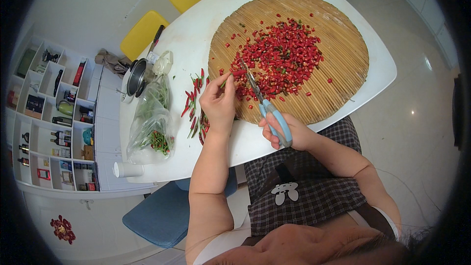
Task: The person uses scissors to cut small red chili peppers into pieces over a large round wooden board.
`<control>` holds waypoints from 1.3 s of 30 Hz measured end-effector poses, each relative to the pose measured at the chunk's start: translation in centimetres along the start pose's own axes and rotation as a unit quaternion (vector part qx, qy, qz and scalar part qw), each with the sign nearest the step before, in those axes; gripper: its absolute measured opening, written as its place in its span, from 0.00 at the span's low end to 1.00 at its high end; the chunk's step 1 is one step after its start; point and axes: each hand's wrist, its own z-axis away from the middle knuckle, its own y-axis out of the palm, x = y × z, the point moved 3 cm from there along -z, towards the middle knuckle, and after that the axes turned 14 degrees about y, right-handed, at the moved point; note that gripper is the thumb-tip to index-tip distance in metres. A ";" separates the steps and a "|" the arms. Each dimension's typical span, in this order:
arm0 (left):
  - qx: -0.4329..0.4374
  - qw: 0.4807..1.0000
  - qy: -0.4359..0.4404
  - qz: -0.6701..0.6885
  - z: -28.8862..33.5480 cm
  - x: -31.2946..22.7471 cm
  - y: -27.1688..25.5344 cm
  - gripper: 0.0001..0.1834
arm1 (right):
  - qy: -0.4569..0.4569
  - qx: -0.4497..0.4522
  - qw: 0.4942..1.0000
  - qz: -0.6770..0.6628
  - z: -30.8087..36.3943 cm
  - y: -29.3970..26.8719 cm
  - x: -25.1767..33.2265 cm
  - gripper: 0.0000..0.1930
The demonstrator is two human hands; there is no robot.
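Cutting: chilli [239,73] over tray [343,29]
Left hand [218,100]: pinching chilli, fingers closed
Right hand [284,135]: closed round scissors [260,99], blades slightly apart
Tip: advance chilli in short steps, fingertips clear of blades

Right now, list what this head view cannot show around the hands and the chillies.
- Right hand: fingers hidden inside the blue scissors handles.
- Red chilli in the left hand: its held end is covered by fingers.
- Whole chillies: partly hidden behind the left hand.
- Plastic bag: contents blurred by film.
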 end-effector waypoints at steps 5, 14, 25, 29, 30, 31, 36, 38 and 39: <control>-0.008 1.000 -0.019 0.012 -0.2 0.1 0.0 0.08 | 0.008 -0.003 1.000 0.004 0.2 0.0 0.2 0.15; -0.022 0.994 -0.079 0.070 0.2 0.3 0.6 0.08 | -0.026 0.020 0.999 -0.017 -0.4 -0.6 -0.7 0.19; 0.022 0.998 0.051 -0.030 0.6 0.2 1.2 0.07 | -0.031 0.020 0.998 -0.047 -0.7 -0.7 -0.9 0.21; 0.022 0.999 0.037 -0.028 0.6 0.3 1.4 0.07 | -0.019 0.013 0.998 -0.053 -0.7 -0.7 -1.0 0.20; 0.019 0.999 0.038 -0.035 0.6 0.5 1.3 0.07 | -0.017 0.014 0.999 -0.049 -0.6 -0.7 -0.9 0.20; 0.015 0.998 0.039 -0.042 0.6 0.7 1.3 0.07 | -0.015 0.016 0.999 -0.045 -0.6 -0.6 -0.9 0.20; 0.005 0.999 -0.036 -0.003 0.6 1.2 1.0 0.07 | -0.003 0.017 0.999 -0.035 -0.4 -0.5 -0.6 0.19; 0.015 0.998 -0.066 0.011 0.4 1.0 0.8 0.08 | -0.004 0.015 1.000 -0.020 -0.3 -0.5 -0.4 0.18; 0.009 0.998 -0.061 0.017 0.4 0.8 0.8 0.08 | -0.004 0.014 1.000 -0.015 -0.3 -0.5 -0.4 0.18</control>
